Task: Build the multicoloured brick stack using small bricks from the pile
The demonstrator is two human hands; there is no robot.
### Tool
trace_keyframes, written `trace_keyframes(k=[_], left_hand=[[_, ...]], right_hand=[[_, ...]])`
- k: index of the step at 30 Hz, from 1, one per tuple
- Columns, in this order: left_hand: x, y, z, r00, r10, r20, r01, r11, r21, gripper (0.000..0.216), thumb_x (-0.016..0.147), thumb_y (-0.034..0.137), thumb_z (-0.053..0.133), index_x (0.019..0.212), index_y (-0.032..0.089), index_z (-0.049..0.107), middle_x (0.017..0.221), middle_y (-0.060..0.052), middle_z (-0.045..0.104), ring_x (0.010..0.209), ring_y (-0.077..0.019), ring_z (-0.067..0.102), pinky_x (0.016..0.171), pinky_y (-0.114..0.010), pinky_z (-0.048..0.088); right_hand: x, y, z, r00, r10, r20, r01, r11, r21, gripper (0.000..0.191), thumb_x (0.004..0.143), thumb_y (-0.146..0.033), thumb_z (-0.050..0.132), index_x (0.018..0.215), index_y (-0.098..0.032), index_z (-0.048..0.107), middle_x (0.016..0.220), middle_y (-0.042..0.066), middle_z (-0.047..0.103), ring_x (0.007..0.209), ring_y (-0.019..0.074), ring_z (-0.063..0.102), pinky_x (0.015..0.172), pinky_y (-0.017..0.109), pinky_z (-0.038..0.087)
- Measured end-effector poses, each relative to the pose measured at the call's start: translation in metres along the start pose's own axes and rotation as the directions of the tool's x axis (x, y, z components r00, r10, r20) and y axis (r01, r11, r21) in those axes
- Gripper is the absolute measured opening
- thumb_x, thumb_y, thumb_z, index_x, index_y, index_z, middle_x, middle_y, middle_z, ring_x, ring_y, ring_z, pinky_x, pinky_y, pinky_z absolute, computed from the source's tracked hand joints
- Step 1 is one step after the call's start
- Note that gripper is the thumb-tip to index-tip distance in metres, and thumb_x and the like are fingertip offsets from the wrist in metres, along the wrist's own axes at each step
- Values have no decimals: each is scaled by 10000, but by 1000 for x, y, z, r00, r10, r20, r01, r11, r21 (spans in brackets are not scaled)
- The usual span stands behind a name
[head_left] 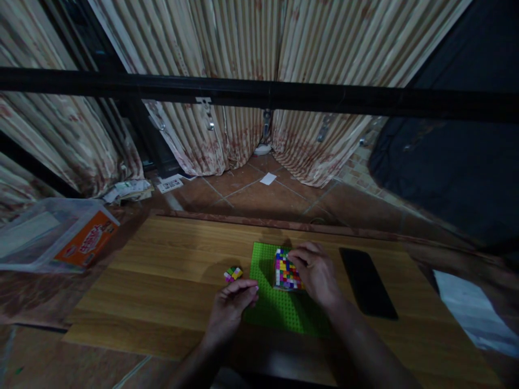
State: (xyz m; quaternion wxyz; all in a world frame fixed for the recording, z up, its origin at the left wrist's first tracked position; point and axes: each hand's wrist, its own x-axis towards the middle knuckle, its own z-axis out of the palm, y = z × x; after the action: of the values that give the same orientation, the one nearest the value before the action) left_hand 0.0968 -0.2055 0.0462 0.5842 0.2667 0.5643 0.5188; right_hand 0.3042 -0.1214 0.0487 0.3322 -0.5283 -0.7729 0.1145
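A green studded baseplate (279, 308) lies on the wooden table (162, 281). On its far part stands a block of many-coloured bricks (285, 270). My right hand (316, 273) rests on the right side of that block, fingers curled over its top edge. My left hand (231, 308) sits at the plate's left edge, fingers pressed together in a pinch; what they hold is too small to name. A small clump of loose coloured bricks (233, 274) lies on the table just beyond my left hand.
A black phone (367, 281) lies flat to the right of the plate. A clear plastic box with an orange label (57, 235) stands at the far left. A black bar (259, 94) crosses the view before striped curtains. White paper (474, 316) lies at the right.
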Motion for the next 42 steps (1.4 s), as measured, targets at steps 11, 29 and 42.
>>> trace_keyframes(k=[11, 29, 42], left_hand=[[-3, 7, 18, 996, -81, 31, 85, 986, -145, 401, 481, 421, 926, 756, 176, 767, 758, -33, 719, 687, -143, 650, 656, -255, 520], [-11, 5, 51, 996, 61, 67, -40, 959, -282, 296, 566, 354, 891, 745, 168, 747, 685, -16, 701, 631, -127, 608, 655, -263, 502], [26, -3, 48, 975, 223, -18, -224, 974, -45, 217, 695, 358, 778, 822, 184, 753, 826, -43, 740, 784, -186, 650, 766, -302, 513]], right_hand=[[-13, -3, 2, 996, 25, -87, -20, 998, 57, 252, 952, -278, 538, 849, -256, 767, 941, 52, 684, 910, 220, 629, 829, 358, 517], [-55, -62, 0, 972, 222, -76, -154, 848, 508, 139, 913, -340, 644, 927, -258, 755, 915, 44, 735, 864, 202, 686, 771, 326, 548], [-24, -26, -7, 980, 158, -118, -130, 969, 210, 217, 929, -386, 595, 884, -259, 765, 966, 58, 678, 949, 237, 629, 830, 375, 512]])
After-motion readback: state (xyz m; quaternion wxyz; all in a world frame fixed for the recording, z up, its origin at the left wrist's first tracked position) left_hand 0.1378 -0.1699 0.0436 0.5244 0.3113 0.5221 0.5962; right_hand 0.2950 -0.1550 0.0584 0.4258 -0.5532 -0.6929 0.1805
